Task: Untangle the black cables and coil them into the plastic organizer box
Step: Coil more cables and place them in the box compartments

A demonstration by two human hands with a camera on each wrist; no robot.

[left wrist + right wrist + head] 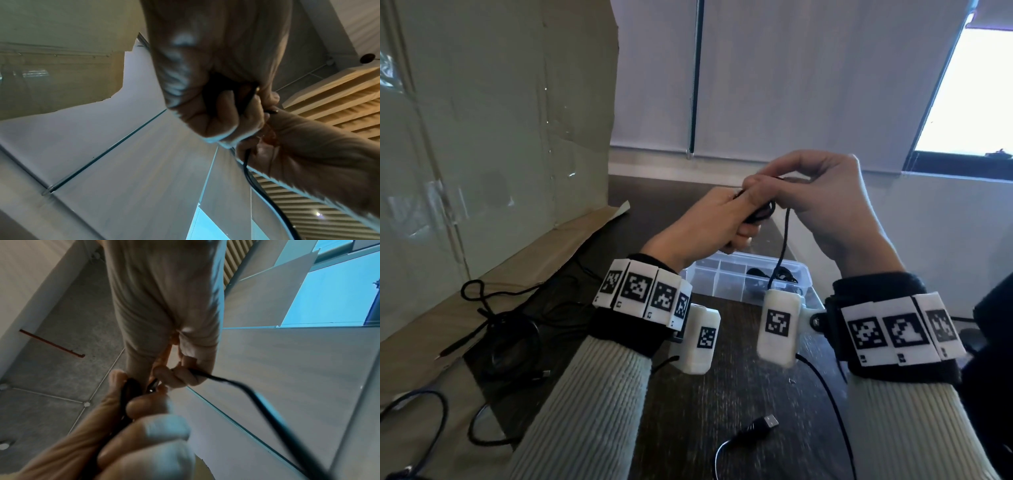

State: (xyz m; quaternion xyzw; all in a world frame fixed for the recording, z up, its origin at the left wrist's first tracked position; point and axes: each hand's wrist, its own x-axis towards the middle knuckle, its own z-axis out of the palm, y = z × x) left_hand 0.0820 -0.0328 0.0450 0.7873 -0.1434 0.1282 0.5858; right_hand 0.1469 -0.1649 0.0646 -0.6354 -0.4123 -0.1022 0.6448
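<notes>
Both hands are raised above the clear plastic organizer box [709,274]. My left hand [736,222] grips a small coil of black cable [866,212] in its curled fingers. My right hand [777,185] pinches the same cable right beside it, and a loose strand [785,246] hangs down toward the box. The left wrist view shows the left hand [218,113] fisted round the coil, with the strand [267,201] trailing off. In the right wrist view the right hand [180,376] pinches the cable [257,400]. One box compartment holds a black cable [784,275].
Other black cables [493,308] lie tangled on the dark table at the left, beside a tall cardboard sheet [500,137]. A USB plug [768,422] on a black lead lies near the front. The box stands at the table's far edge.
</notes>
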